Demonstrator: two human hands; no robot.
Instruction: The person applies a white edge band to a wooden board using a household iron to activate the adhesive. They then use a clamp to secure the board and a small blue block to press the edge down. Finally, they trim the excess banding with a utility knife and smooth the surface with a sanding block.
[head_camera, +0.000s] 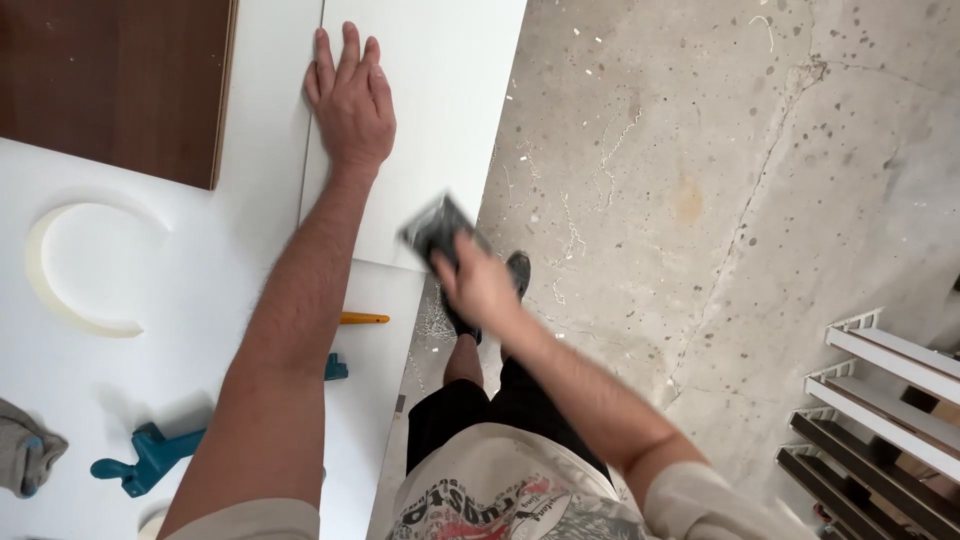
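Note:
My left hand (350, 95) lies flat, fingers together, on a white panel (440, 120) that rests on the white worktable (120, 330). My right hand (478, 285) is blurred at the panel's near corner and grips a dark grey sanding block (432, 230), which touches the panel's edge. My legs and dark shoes (518, 272) stand on the concrete floor below.
A brown wooden board (110, 85) lies at the top left. A curved white cut-out (60, 270), a teal clamp (150, 455), a yellow-handled tool (362, 318) and a grey cloth (25, 450) sit on the table. Stacked white and dark panels (880, 400) stand on the floor at right.

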